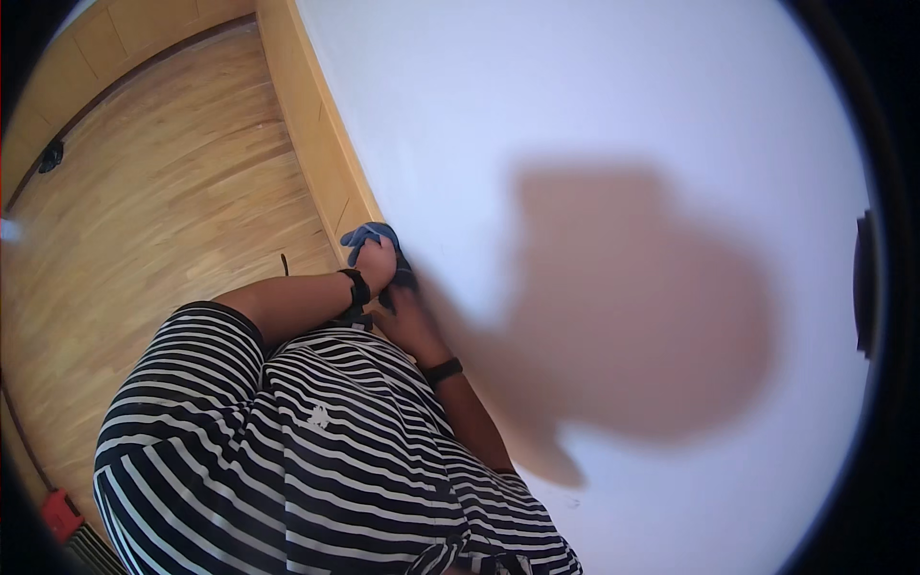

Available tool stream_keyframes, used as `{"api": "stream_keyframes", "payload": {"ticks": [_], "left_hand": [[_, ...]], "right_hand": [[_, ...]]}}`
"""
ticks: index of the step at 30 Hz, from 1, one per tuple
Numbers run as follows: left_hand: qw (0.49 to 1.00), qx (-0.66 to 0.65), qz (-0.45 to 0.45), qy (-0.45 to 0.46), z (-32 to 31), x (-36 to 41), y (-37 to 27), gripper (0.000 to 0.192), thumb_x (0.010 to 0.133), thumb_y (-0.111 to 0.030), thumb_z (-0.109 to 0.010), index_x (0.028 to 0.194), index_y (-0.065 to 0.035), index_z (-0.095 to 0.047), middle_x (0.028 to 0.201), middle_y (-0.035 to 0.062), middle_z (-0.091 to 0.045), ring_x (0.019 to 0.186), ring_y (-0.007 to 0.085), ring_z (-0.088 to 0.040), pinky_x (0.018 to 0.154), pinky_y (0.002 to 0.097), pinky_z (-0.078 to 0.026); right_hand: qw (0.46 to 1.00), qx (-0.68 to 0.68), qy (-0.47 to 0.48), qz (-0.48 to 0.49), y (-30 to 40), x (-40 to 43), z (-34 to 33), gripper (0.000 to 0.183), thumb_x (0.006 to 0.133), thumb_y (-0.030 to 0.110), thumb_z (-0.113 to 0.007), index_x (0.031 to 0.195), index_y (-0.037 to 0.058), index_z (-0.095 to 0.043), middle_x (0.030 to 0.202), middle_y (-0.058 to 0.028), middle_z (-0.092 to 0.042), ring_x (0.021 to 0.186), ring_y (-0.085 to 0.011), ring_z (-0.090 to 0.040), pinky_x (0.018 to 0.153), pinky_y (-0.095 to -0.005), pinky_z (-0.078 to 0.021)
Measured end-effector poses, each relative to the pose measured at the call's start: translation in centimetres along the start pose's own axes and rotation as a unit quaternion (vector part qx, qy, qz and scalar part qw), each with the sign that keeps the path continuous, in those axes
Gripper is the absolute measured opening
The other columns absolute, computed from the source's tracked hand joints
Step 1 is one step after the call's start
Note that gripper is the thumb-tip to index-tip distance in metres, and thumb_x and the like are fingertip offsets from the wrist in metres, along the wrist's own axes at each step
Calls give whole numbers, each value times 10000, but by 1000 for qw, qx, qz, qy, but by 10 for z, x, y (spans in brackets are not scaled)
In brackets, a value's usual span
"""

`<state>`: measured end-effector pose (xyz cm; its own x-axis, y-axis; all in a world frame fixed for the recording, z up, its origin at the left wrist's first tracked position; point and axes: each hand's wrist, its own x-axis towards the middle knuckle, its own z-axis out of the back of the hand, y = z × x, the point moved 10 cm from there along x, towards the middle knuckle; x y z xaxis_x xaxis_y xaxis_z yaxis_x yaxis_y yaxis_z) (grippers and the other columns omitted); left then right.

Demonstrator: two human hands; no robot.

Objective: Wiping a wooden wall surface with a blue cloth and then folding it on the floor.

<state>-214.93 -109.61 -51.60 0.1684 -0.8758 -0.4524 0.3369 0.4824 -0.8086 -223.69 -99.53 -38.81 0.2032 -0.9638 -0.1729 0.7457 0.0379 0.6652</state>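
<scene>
My left hand (377,262), with a black watch at its wrist, is closed on a crumpled blue-grey cloth (371,231) beside the wall. A darker part of the cloth hangs down between my two hands. My right hand (411,323), with a dark band on its wrist, is just below and to the right, close against this dark part. Its fingers are blurred and partly hidden, so its grip cannot be made out. Both hands are in front of my black-and-white striped shirt, near the wooden wall trim.
A white wall (445,129) with a large soft shadow fills the right side. Wooden trim (309,136) runs along its foot. Wood flooring (180,180) spreads to the left, with a small black item (52,156) at its far edge and a red object (62,514) at lower left.
</scene>
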Motion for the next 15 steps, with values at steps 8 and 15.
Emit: {"api": "stream_keyframes", "payload": {"ticks": [8, 15], "left_hand": [[991, 68, -114, -28, -8, 36, 18, 509, 996, -324, -361, 996, 119, -613, 1010, 373, -632, 1001, 528, -603, 929, 534, -477], [980, 82, -178, -35, -4, 5, -15, 370, 972, -210, -391, 983, 94, -602, 992, 373, -616, 945, 516, -603, 861, 536, -488]], "right_hand": [[997, -52, 47, -14, 7, 15, -7, 545, 885, 324, -662, 1311, 22, -507, 1198, -244, -598, 1076, -423, -590, 906, -497, -489], [994, -85, 54, -47, 6, 4, 4, 472, 917, 356, -606, 1260, 36, -553, 1088, -249, -635, 1010, -438, -606, 858, -505, -496]]}}
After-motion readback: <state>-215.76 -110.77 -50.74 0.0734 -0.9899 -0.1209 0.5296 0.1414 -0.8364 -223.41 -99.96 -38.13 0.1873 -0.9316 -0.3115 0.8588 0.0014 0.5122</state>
